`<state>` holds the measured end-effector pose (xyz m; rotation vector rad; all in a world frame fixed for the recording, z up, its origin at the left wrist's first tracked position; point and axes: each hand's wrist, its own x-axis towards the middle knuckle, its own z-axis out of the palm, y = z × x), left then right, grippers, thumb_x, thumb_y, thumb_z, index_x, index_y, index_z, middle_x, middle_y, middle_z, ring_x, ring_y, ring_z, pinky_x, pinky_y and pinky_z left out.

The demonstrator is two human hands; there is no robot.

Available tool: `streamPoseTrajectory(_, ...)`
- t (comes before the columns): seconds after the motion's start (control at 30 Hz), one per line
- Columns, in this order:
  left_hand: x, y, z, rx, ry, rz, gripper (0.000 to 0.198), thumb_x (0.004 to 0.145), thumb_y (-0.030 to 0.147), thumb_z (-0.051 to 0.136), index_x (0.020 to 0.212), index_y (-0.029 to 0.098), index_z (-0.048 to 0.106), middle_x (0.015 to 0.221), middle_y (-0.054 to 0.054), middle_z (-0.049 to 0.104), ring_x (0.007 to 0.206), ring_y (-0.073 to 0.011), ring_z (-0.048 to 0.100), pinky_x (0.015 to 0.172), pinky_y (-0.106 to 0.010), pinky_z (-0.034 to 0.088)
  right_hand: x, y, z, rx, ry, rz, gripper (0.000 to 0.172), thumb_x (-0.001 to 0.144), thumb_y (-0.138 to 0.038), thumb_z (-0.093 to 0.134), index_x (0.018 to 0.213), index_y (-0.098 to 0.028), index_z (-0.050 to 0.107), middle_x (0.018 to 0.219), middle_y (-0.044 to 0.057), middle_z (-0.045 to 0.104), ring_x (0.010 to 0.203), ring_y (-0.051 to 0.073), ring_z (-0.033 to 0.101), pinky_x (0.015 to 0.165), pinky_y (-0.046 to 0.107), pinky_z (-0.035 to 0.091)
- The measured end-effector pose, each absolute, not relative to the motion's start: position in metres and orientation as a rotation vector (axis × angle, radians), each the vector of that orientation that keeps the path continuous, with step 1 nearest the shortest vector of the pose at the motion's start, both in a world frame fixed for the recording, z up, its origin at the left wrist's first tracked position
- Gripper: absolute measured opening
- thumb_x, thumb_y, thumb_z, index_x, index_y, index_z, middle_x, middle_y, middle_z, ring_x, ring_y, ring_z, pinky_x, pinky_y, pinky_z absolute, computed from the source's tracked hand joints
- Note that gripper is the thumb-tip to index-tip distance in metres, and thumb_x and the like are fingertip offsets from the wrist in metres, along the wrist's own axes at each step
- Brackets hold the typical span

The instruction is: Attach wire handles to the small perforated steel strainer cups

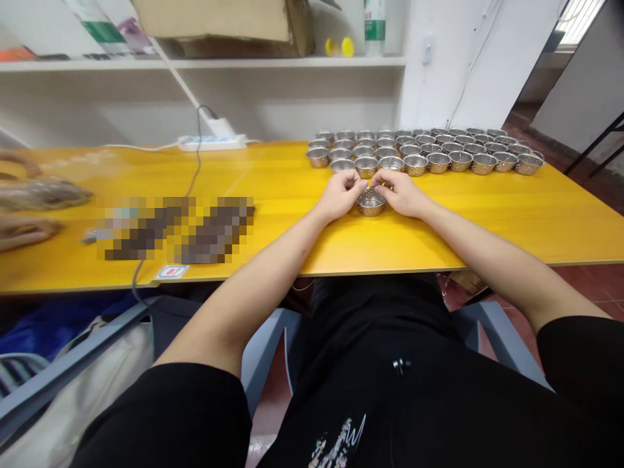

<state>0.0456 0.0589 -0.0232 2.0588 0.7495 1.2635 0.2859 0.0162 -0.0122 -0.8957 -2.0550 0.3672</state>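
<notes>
A small round metal strainer basket (371, 205) with holes in its wall stands on the yellow table, close in front of me. My left hand (341, 195) is closed in a pinch at the left of its far rim. From the other side my right hand (400, 194) pinches at the same rim, thumb and fingers together. Any thin wire or chain between the fingertips is too small to make out. Just beyond my hands, several rows of like metal baskets (414, 164) stand close together, some with thin wire handles showing.
On the left of the yellow table (273, 240) lie two blurred-out dark items (217, 231). A co-worker's hands (29, 231) are at the far left edge. A power strip (212, 142) with a dangling cable sits at the back, below a shelf (292, 63) holding a cardboard box.
</notes>
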Motion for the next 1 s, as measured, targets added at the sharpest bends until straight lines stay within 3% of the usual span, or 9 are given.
streamPoseTrajectory(0.13,0.043,0.057,-0.021,2.045,0.764,1.225,0.083,0.089,0.097,0.091,0.078,0.025,0.051,0.068,0.005,0.043,0.066,-0.0134,0.034,0.065,-0.031,0.031,0.291,0.014,-0.009,-0.864,-2.070,0.428,0.016,0.102,-0.028,0.067,0.110,-0.022,0.080,0.114,0.011,0.088,0.104,0.032,0.074,0.102,0.049,0.060)
streamPoseTrajectory(0.3,0.039,0.056,-0.019,2.040,0.786,1.180,0.084,0.087,0.099,0.091,0.078,0.025,0.051,0.068,0.006,0.042,0.065,-0.0131,0.032,0.064,-0.031,0.029,0.291,0.013,-0.008,-0.871,-2.068,0.418,0.014,0.098,-0.027,0.069,0.106,-0.023,0.079,0.117,0.013,0.088,0.106,0.032,0.074,0.106,0.050,0.062)
streamPoseTrajectory(0.47,0.038,0.051,-0.018,2.034,0.764,1.166,0.080,0.090,0.099,0.087,0.085,0.026,0.053,0.069,0.007,0.041,0.063,-0.0125,0.031,0.063,-0.032,0.029,0.290,0.015,-0.009,-0.904,-2.062,0.398,0.012,0.096,-0.025,0.071,0.105,-0.023,0.080,0.118,0.013,0.085,0.100,0.030,0.073,0.102,0.048,0.063)
streamPoseTrajectory(0.6,0.038,0.044,-0.015,2.039,0.770,1.118,0.071,0.091,0.088,0.090,0.088,0.026,0.057,0.067,0.008,0.043,0.061,-0.0129,0.033,0.061,-0.031,0.028,0.291,0.017,-0.011,-0.913,-2.057,0.403,0.013,0.094,-0.024,0.072,0.104,-0.022,0.081,0.116,0.012,0.084,0.096,0.028,0.074,0.099,0.046,0.063)
streamPoseTrajectory(0.7,0.035,0.039,-0.008,2.079,0.780,1.067,0.057,0.090,0.075,0.089,0.088,0.023,0.065,0.066,0.006,0.047,0.063,-0.0131,0.035,0.063,-0.031,0.030,0.291,0.017,-0.010,-0.913,-2.043,0.424,0.014,0.094,-0.026,0.074,0.103,-0.022,0.083,0.116,0.012,0.084,0.098,0.029,0.076,0.098,0.046,0.063)
streamPoseTrajectory(0.83,0.026,0.035,0.002,2.119,0.791,0.909,0.046,0.090,0.063,0.084,0.094,0.016,0.083,0.068,0.001,0.058,0.065,-0.0140,0.041,0.065,-0.032,0.030,0.292,0.012,-0.004,-0.924,-2.051,0.427,0.021,0.094,-0.026,0.076,0.109,-0.023,0.090,0.122,0.013,0.086,0.119,0.034,0.078,0.105,0.049,0.063)
streamPoseTrajectory(1.0,0.016,0.033,0.009,2.152,0.798,0.832,0.054,0.094,0.067,0.085,0.087,0.014,0.089,0.061,0.001,0.054,0.063,-0.0133,0.035,0.064,-0.033,0.025,0.292,0.006,0.002,-0.924,-2.072,0.409,0.025,0.095,-0.030,0.079,0.116,-0.023,0.092,0.125,0.013,0.088,0.121,0.035,0.077,0.108,0.052,0.062)
